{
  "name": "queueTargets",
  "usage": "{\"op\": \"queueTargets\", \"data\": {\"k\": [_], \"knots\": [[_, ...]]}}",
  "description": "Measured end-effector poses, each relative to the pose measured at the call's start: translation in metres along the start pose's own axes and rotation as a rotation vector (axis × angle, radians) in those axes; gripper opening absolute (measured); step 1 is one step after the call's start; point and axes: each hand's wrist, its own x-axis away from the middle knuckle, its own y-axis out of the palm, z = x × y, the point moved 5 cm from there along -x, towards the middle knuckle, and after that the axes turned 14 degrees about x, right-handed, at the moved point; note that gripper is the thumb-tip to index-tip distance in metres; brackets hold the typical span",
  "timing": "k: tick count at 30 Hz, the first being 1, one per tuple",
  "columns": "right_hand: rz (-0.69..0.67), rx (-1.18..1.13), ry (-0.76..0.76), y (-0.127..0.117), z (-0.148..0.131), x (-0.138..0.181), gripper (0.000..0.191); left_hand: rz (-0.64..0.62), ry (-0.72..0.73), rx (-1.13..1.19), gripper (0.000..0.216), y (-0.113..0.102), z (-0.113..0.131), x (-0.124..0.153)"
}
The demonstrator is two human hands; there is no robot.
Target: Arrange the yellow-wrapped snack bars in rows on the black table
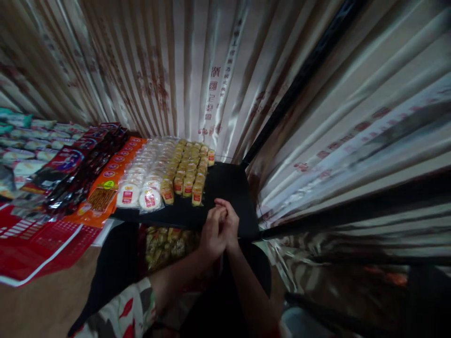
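My left hand (210, 231) and my right hand (229, 224) are pressed together over the front edge of a black tray (225, 188). Their fingers are closed around each other, and I cannot make out anything between them. On the tray lie rows of small yellow wrapped snacks (188, 169) with red labels, and beside them rows of round white wrapped cakes (144, 178). The nearest yellow packet sits a little left of my hands. My left sleeve (123, 312) is patterned in white, red and grey.
Dark red-and-black snack bags (75, 169) and an orange packet (105, 195) lie left of the tray. A red printed sheet (31, 244) covers the left table. A bag of yellowish sweets (165, 244) sits below the tray. Pleated beige curtains (197, 70) hang behind.
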Motion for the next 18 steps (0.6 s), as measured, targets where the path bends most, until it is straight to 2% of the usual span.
{"op": "queueTargets", "data": {"k": [2, 4, 5, 7, 10, 12, 14, 18], "knots": [[-0.034, 0.045, 0.015, -0.001, 0.0, 0.036, 0.03, -0.026, -0.026, 0.061, 0.033, -0.009, -0.002, 0.037], [-0.071, 0.108, 0.043, 0.0, 0.006, 0.065, 0.029, -0.053, -0.15, 0.08, 0.031, -0.017, -0.016, 0.065], [-0.092, 0.164, 0.053, 0.002, 0.01, 0.076, 0.03, -0.038, -0.2, 0.078, 0.032, -0.022, -0.025, 0.076], [-0.215, 0.323, 0.092, 0.011, 0.022, 0.092, 0.032, -0.028, -0.34, 0.037, 0.033, -0.029, -0.047, 0.088], [-0.377, 0.557, 0.146, 0.025, 0.042, 0.102, 0.037, -0.041, -0.615, -0.14, 0.029, -0.038, -0.085, 0.092], [-0.415, 0.663, 0.15, 0.032, 0.051, 0.102, 0.038, -0.07, -0.736, -0.223, 0.03, -0.041, -0.106, 0.088], [-0.428, 0.729, 0.149, 0.037, 0.059, 0.1, 0.037, -0.083, -0.773, -0.247, 0.03, -0.042, -0.12, 0.081], [-0.446, 0.765, 0.156, 0.045, 0.075, 0.1, 0.035, -0.101, -0.753, -0.248, 0.026, -0.036, -0.134, 0.072]]}}
